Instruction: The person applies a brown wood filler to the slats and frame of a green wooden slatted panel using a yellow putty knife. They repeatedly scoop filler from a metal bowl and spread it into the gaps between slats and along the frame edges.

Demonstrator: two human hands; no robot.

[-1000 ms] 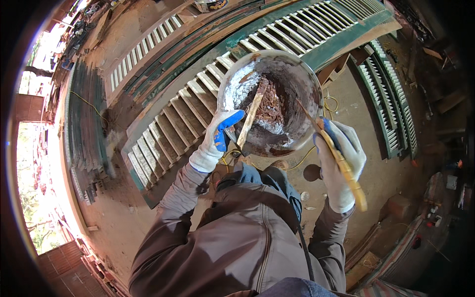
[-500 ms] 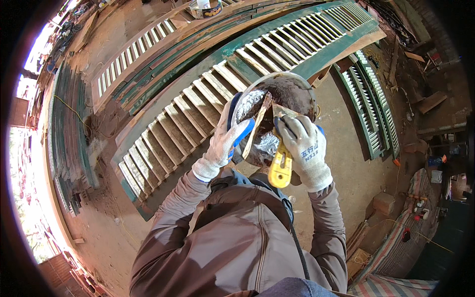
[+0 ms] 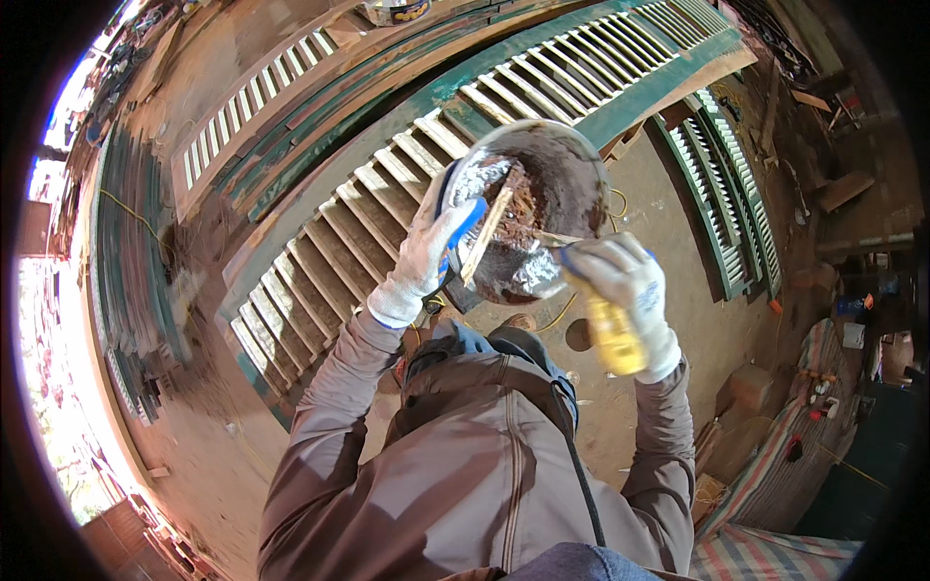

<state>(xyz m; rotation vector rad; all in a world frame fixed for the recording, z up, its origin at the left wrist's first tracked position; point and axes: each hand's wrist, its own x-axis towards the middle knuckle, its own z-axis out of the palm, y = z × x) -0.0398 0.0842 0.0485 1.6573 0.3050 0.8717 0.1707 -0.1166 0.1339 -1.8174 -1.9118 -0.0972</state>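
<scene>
Stick (image 3: 488,234) and yellow-handled scraper (image 3: 616,339) slant into a smeared bucket (image 3: 578,182).

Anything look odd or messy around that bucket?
Yes, mildly: inside the bucket, held by the left hand, the wall looks uneven, with patchy white residue and dark smears. A pale stick leans askew inside. I see no obvious damage.

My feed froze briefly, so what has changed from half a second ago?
The right hand moved right, carrying the yellow-handled tool from over the bucket to its right rim; its blade now points left. The bucket shifted slightly left and forward. Nothing was taken hold of or let go. The left hand still grips the bucket; the wooden stick still leans in it.
</scene>
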